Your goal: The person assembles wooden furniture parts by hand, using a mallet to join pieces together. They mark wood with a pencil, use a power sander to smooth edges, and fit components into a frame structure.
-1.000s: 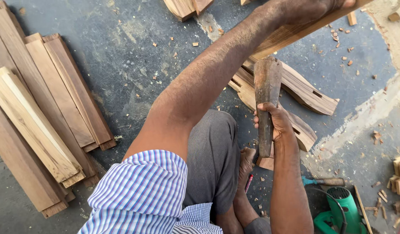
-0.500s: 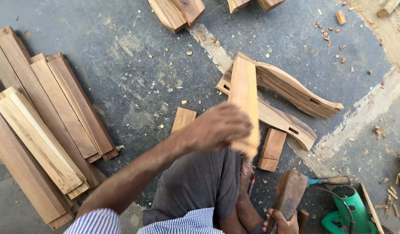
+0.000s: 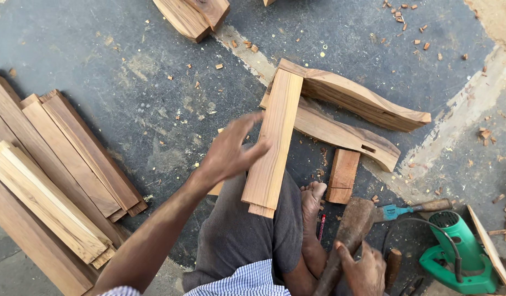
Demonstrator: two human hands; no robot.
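Sitting on the floor (image 3: 127, 60) with wood all around.

One light board (image 3: 275, 140) leans over the person's knee, and the left hand (image 3: 231, 151) touches its side with fingers spread open. The right hand (image 3: 362, 271) is closed tight around a dark wooden block (image 3: 349, 233) low down, near a green power tool (image 3: 461, 255) and curved wood pieces (image 3: 362, 101).

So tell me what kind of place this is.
Probably an informal woodworking spot on a concrete floor: stacked planks, curved carved wooden pieces, scattered wood chips and a green power tool.
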